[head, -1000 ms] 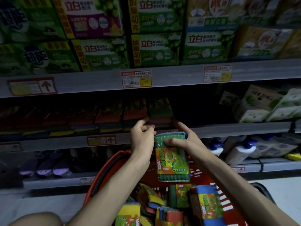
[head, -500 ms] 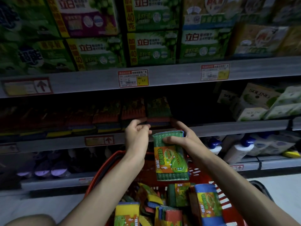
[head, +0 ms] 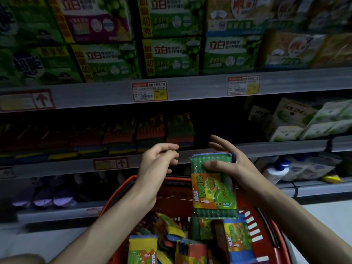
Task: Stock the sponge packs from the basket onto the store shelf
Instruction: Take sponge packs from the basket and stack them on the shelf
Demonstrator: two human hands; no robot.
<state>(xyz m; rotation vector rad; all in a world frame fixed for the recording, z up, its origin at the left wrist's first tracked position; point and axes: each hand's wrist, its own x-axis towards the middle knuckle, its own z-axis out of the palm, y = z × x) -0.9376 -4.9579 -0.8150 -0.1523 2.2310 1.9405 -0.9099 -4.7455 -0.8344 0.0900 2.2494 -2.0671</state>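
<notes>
While the right hand [head: 234, 168] pinches the green plastic-wrapped sponge pack [head: 213, 189] above the red plastic basket [head: 122, 195], left hand [head: 154, 164] loosely curled and empty, this one-handed hold may drop it short of the grey shelf [head: 266, 149].

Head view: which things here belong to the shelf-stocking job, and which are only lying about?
Job: green sponge pack, held by the right hand; left hand, empty; red basket with more sponge packs; sponge row on the middle shelf.
Lying about: detergent boxes above; Soling boxes; white bottles; price tags.
</notes>
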